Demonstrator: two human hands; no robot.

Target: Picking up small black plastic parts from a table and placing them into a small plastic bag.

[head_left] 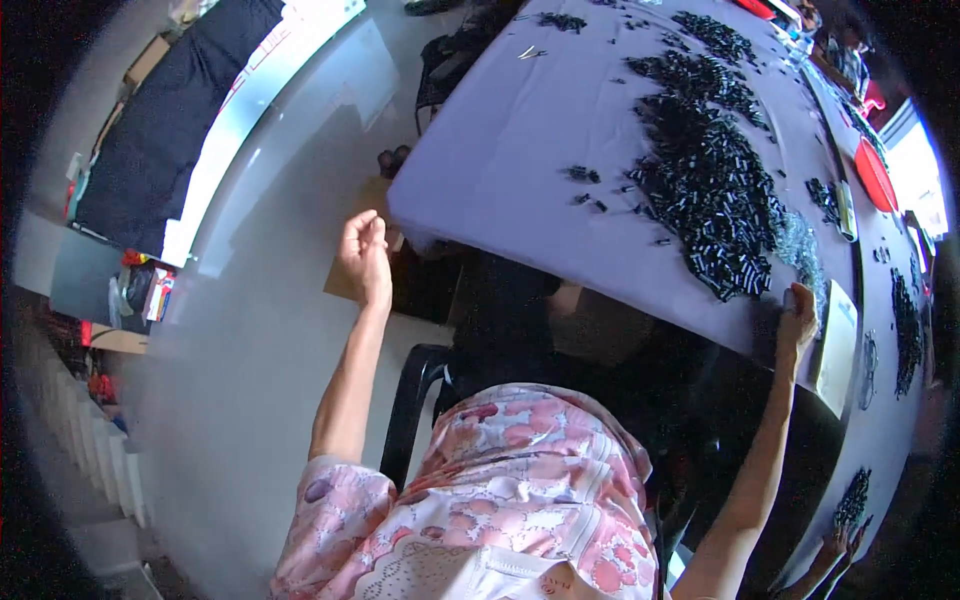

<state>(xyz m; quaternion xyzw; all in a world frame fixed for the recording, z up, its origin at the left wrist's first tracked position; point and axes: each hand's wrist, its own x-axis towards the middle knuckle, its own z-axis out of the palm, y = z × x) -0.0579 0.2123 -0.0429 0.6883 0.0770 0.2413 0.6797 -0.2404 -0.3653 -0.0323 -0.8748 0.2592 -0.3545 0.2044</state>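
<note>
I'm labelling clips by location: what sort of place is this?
Probably a workroom for hand work on small parts: a large heap of small black pieces lies on a cloth-covered table, and another person's hand is beside more such pieces at lower right.

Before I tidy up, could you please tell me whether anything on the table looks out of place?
Perhaps: two thin, pale objects toward the far end of the table look stray, differing in colour from the pile of small black pieces.
</note>
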